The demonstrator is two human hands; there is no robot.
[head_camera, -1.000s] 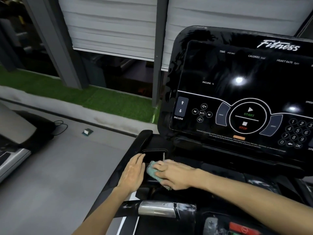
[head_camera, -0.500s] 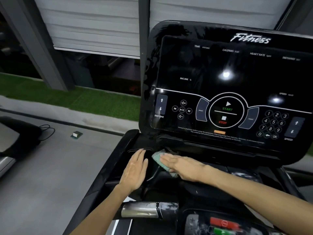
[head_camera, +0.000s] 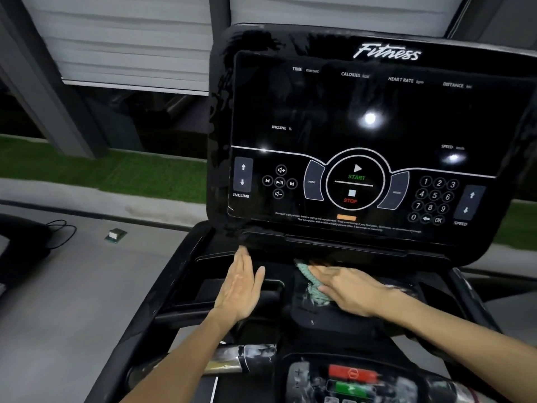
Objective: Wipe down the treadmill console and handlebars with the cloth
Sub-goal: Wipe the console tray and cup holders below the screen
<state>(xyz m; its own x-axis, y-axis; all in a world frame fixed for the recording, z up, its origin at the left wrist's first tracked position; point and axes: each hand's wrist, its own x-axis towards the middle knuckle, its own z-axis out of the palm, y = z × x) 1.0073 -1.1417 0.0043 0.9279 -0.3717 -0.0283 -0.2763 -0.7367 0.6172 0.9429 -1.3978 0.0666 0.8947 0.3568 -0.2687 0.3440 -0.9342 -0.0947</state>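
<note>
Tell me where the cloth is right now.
In the head view, the green cloth sits under the right hand on the tray below the console, right of the left hand.

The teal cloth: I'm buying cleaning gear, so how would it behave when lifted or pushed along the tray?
Probably floppy: the cloth bunches in folds under the flat right hand. Likely light, being small and loosely knitted. It should slide over the glossy tray, though wet streaks beside it hint at some drag.

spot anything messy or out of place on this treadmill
Yes. White foamy smears cover the silver handlebar grip and the pad with the red and green buttons, likely cleaner not yet wiped off. A small green object and a loose cable lie on the floor to the left.
</note>
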